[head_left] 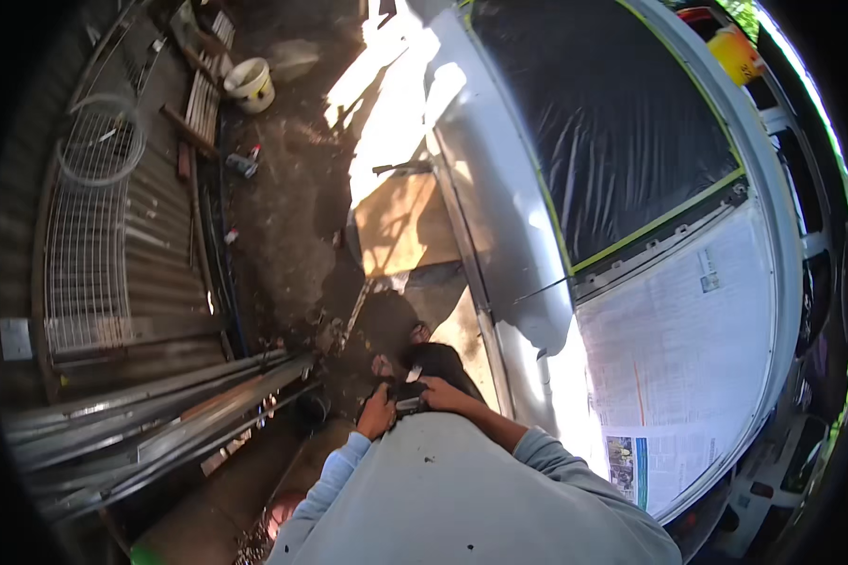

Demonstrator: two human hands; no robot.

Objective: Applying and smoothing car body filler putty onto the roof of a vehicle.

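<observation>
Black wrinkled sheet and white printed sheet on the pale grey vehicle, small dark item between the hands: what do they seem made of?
Black wrinkled sheet: likely thin plastic film, slightly glossy, from its creases and sheen.
White printed sheet: probably newspaper, matte, from its print and picture blocks.
Small dark item: material and finish unclear; too small and shadowed to tell.

Right of the right hand, plastic is black and tape yellow-green; left of the left hand, a bucket is white
</observation>
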